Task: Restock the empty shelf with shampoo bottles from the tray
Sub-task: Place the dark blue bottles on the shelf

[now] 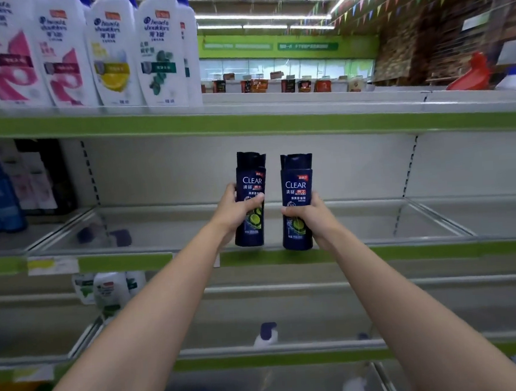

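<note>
So I've got a dark CLEAR bottle in each hand, left hand (241, 207) wrapped round the left bottle (250, 199), right hand (309, 214) round the right bottle (297, 202). Both are upright, caps up, side by side, hovering just in front of the empty shelf (283, 224), which lies straight ahead. Neither hand looks nearer. My guess: push both forward and set them down.

Two dark CLEAR bottles: one (250, 199), other (296, 201). Two hands: left (238, 210), right (309, 214). Five white bottles on top shelf (244, 116): two pink-label (8, 57), one yellow-label (112, 52), one green-label (160, 51), one half hidden (190, 46).
</note>
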Tool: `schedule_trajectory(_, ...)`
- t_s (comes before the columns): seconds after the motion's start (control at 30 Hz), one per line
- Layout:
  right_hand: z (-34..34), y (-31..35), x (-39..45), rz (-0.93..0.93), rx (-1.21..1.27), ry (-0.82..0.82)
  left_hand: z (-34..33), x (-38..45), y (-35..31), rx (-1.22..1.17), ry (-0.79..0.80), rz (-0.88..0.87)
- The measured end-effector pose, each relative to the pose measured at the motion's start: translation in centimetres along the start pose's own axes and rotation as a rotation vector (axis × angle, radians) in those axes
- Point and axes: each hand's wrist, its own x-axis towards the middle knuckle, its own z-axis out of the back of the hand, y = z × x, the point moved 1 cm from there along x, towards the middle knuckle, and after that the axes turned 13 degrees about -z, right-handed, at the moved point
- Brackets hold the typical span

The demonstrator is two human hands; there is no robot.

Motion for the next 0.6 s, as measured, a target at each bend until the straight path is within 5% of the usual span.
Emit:
schedule_trajectory(0.27,0.3,-0.3,8.9,-0.006,0.035,0.028,-0.1,7.3,4.4,0.040,-0.083,-0.014)
schedule_trajectory(0.6,0.4,-0.6,14.0,0.042,-0.033,0.077,-0.7,12.9,6.9,0.244,0.115,-0.076)
